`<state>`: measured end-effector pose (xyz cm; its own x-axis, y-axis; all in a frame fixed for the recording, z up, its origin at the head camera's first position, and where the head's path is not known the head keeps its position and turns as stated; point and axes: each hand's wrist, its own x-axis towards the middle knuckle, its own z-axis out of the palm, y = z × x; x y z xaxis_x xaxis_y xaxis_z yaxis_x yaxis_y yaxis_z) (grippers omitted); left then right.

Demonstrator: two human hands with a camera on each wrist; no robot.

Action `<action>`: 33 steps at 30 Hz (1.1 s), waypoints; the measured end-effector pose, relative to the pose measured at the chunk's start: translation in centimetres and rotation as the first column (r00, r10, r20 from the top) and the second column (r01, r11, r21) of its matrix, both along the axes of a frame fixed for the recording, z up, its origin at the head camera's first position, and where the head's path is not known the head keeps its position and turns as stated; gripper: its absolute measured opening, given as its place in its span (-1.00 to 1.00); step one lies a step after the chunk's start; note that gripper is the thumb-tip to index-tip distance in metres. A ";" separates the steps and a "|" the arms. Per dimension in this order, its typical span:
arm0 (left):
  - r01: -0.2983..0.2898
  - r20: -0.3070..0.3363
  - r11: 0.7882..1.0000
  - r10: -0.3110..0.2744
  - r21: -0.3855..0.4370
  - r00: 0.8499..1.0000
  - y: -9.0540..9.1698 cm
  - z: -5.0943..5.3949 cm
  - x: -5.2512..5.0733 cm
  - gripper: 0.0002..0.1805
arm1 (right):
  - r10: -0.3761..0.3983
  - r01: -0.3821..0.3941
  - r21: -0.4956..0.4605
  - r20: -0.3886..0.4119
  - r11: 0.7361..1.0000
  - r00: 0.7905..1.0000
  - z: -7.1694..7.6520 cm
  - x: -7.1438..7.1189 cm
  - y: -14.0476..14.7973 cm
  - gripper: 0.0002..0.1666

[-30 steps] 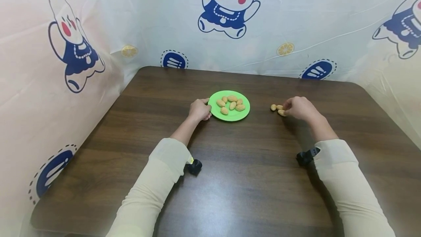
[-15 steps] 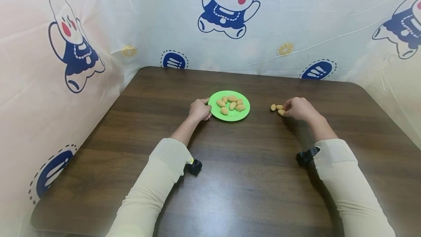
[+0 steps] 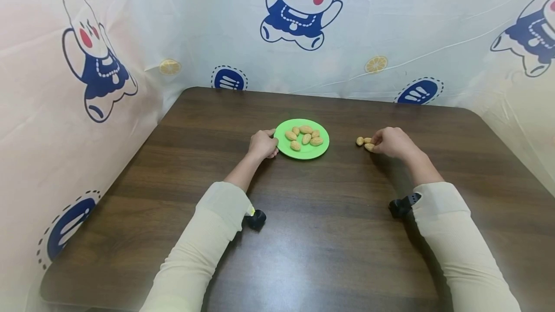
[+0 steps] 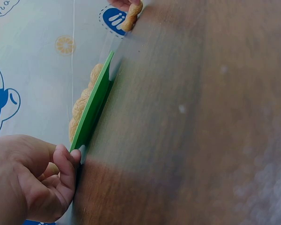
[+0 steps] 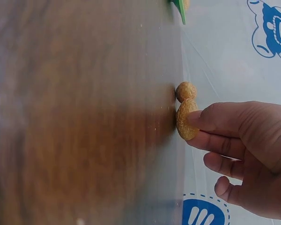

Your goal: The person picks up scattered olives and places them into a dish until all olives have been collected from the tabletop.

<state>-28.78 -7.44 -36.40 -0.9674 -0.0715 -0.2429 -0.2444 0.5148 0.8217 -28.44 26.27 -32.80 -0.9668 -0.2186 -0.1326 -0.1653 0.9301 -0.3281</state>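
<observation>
My left hand (image 3: 262, 144) grips the left rim of a round green plate (image 3: 307, 153), which carries several unshelled peanuts (image 3: 295, 146). In the left wrist view, the fingers (image 4: 65, 164) are curled at the plate's near edge, and the plate looks slightly tilted off the table. Right of the plate, my right hand (image 3: 394, 142) pinches a peanut (image 5: 182, 121) between thumb and fingers, low at the table surface. Close against it lies another peanut (image 5: 186, 91). Seen from the head, two peanuts (image 3: 360, 141) lie just left of the pinched one.
Both hands work toward the far side of a dark wooden table (image 3: 321, 225). A pale curtain (image 3: 208, 23) with cartoon bears hangs behind the table and along its sides. A small black wrist camera (image 3: 256, 220) sits at the left cuff, another (image 3: 401, 207) at the right.
</observation>
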 end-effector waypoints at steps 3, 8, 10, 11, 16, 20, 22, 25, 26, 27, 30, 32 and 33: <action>0.000 -0.003 1.000 0.000 0.002 1.000 0.0 0.0 0.0 -0.48 | 0.002 -0.002 0.000 -0.007 1.000 1.000 -0.1 -0.1 -0.1 -0.77; 0.002 -0.002 1.000 -0.002 0.002 1.000 0.0 -0.1 0.0 -0.48 | 0.003 -0.003 -0.012 -0.013 1.000 1.000 -0.1 -0.1 -0.2 -0.76; 0.001 -0.001 1.000 -0.001 0.003 1.000 0.0 -0.1 0.0 -0.48 | 0.003 -0.004 -0.016 -0.013 1.000 1.000 -0.1 -0.1 -0.3 -0.77; 0.000 0.000 1.000 0.000 0.004 1.000 0.0 -0.1 0.0 -0.48 | 0.004 -0.004 -0.018 -0.013 1.000 1.000 0.0 -0.1 -0.4 -0.77; -0.007 0.002 1.000 0.007 0.001 1.000 0.0 0.0 0.0 -0.47 | 0.005 -0.006 -0.028 -0.018 1.000 1.000 0.1 -0.1 -0.9 -0.77; -0.012 0.002 1.000 0.012 -0.001 1.000 0.0 0.1 0.0 -0.47 | 0.015 -0.017 -0.038 -0.040 0.999 0.999 0.1 -0.1 -1.3 -0.78; -0.013 0.001 1.000 0.013 -0.001 1.000 0.0 0.1 0.1 -0.48 | 0.025 -0.027 -0.039 -0.057 0.999 0.998 0.1 -0.1 -1.5 -0.78; -0.014 0.000 1.000 0.014 -0.002 1.000 0.0 0.1 0.1 -0.48 | 0.042 -0.045 -0.043 -0.080 0.998 0.996 0.1 -0.2 -1.9 -0.78; -0.014 -0.002 1.000 0.014 -0.003 1.000 0.0 0.1 0.1 -0.48 | 0.047 -0.051 -0.044 -0.087 0.998 0.995 0.1 -0.3 -2.0 -0.78; -0.014 -0.003 1.000 0.014 -0.001 1.000 0.0 0.1 0.1 -0.47 | 0.052 -0.056 -0.043 -0.092 0.998 0.994 0.1 -0.3 -2.1 -0.79; -0.015 -0.006 1.000 0.015 0.003 1.000 0.0 0.1 0.1 -0.47 | 0.062 -0.066 -0.043 -0.098 0.997 0.993 0.0 -0.5 -2.4 -0.81; -0.014 -0.009 1.000 0.014 0.005 1.000 0.0 0.1 0.2 -0.48 | 0.067 -0.072 -0.040 -0.103 0.997 0.992 0.0 -0.6 -2.7 -0.81; -0.013 -0.011 1.000 0.013 0.005 1.000 0.0 0.1 0.2 -0.48 | 0.070 -0.075 -0.040 -0.104 0.996 0.992 0.0 -0.6 -2.8 -0.82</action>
<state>-28.58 -7.43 -36.29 -0.9690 -0.0829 -0.2326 -0.2419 0.5080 0.8267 -29.05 23.42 -32.84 -0.9561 -0.2921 -0.0222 -0.2668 0.8995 -0.3459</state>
